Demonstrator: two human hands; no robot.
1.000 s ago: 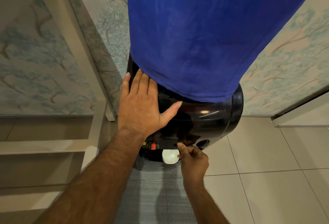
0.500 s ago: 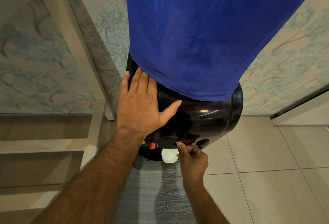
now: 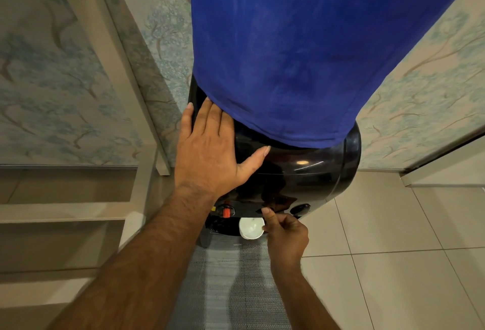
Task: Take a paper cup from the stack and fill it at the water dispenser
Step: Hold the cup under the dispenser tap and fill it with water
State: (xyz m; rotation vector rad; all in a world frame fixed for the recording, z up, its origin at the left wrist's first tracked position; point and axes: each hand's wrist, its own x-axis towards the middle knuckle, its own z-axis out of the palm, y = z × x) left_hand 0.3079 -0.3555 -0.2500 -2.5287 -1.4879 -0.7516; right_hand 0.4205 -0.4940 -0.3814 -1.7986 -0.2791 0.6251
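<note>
A glossy black water dispenser (image 3: 309, 172) stands against the wall, its bottle draped in a blue cloth (image 3: 288, 54). My left hand (image 3: 210, 151) lies flat and spread on the dispenser's top left shoulder, fingertips at the cloth's hem. A white paper cup (image 3: 251, 228) sits under the middle tap, seen from above. My right hand (image 3: 284, 235) grips the cup's right rim, its thumb up against the tap. A red tap (image 3: 226, 211) is to the cup's left and a dark tap (image 3: 300, 209) to its right. No cup stack is in view.
A grey woven mat (image 3: 236, 282) lies on the beige tiled floor (image 3: 393, 264) in front of the dispenser. A beige shelf unit (image 3: 65, 214) stands at the left. Floral wallpaper (image 3: 420, 98) covers the walls behind.
The right hand and the cup stay under the middle tap with only a slight shift. The left hand has not moved.
</note>
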